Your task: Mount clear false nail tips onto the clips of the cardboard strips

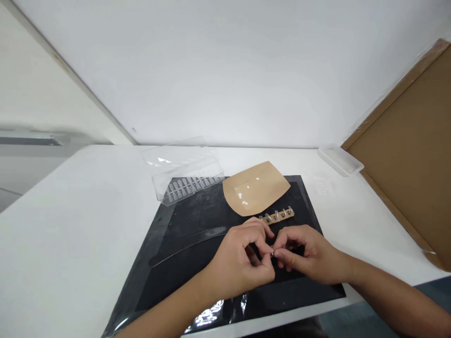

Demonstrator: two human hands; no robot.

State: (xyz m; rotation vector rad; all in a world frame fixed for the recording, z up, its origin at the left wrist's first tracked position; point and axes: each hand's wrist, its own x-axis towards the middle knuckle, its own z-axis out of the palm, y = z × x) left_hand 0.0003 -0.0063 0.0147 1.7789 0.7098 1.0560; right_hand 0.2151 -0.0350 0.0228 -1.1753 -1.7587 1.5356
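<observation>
The left hand [239,265] and right hand [312,256] are held close together, fingers [291,241] curled inward in a pinching pose.

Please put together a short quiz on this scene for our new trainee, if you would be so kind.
1. True or false: the tan paper lies partly on the black mat.
2. What sits where the fingertips of the left hand and right hand meet? A) a tiny shiny piece; B) a white tray; C) a cardboard sheet.
3. Which is nearer the hands: the clear box or the tan strip?

Key: 1. True. 2. A. 3. The tan strip.
</observation>
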